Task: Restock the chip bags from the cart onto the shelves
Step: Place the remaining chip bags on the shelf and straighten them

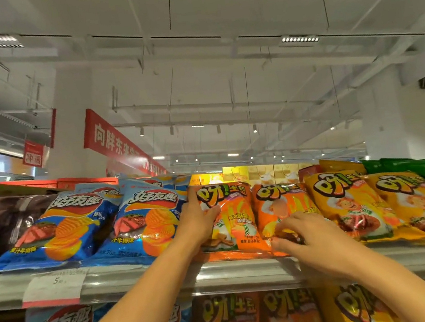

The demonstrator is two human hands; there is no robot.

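Leaning on the top shelf (pixel 167 275), an orange chip bag (pixel 229 212) is gripped along its left edge by the left hand (pixel 200 220), thumb curled over its front. A second orange bag (pixel 282 200) just beside it is touched low down by the right hand (pixel 307 234), fingers (pixel 286 235) loosely bent, nothing clasped. Blue bags (pixel 143 221) are seen left, yellow bags (pixel 347 205) right.

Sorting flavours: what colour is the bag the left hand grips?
Orange bag, gripped by the left hand; head view.
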